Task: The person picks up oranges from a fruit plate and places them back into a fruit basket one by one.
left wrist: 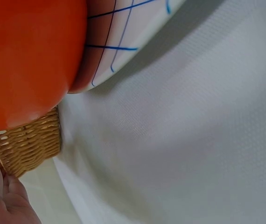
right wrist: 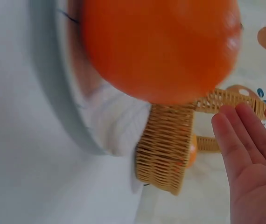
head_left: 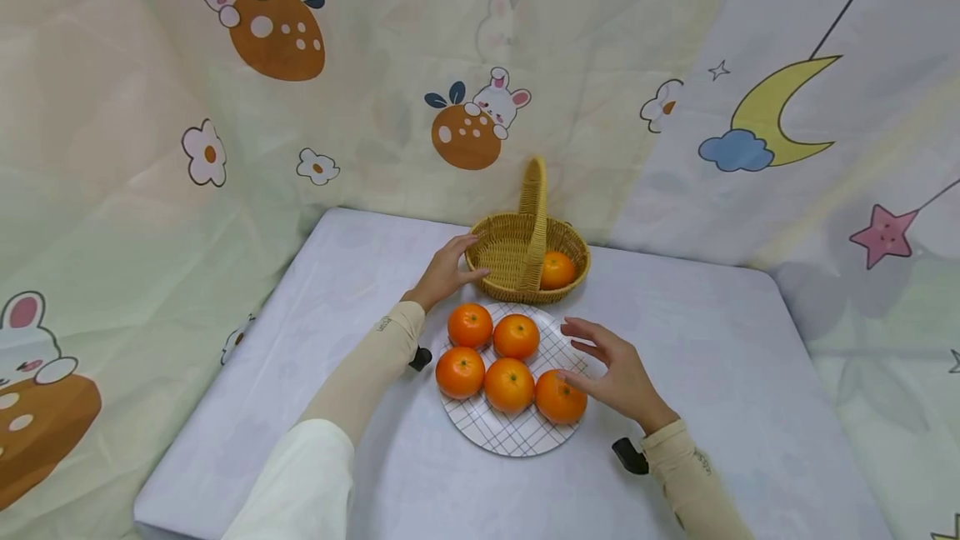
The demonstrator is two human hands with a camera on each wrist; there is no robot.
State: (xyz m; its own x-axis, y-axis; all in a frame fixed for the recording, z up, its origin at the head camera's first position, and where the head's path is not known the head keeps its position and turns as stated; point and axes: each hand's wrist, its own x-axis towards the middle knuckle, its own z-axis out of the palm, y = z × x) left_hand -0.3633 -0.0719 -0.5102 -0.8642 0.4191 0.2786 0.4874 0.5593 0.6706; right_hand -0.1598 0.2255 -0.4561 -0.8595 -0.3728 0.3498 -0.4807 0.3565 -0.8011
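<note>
My left hand (head_left: 444, 271) holds the left rim of a woven wicker basket (head_left: 497, 250), thumb nearer me and fingers farther back. One orange (head_left: 558, 271) lies inside the basket, right of its tall handle. In front stands a round white plate (head_left: 510, 442) with a checked line pattern. Several oranges sit on it, including one at the near right (head_left: 561, 397). My right hand (head_left: 618, 375) is above the plate's right side, fingers spread apart and holding nothing, its thumb overlapping that orange in the head view. The right wrist view shows the palm (right wrist: 259, 191) and extended fingers.
A pale cloth covers the table (head_left: 697, 340) under the plate and basket. Behind it hangs a printed curtain (head_left: 592, 48) with rabbits, flowers and a moon, close behind the basket. Each wrist carries a small black device, such as the right one (head_left: 630, 456).
</note>
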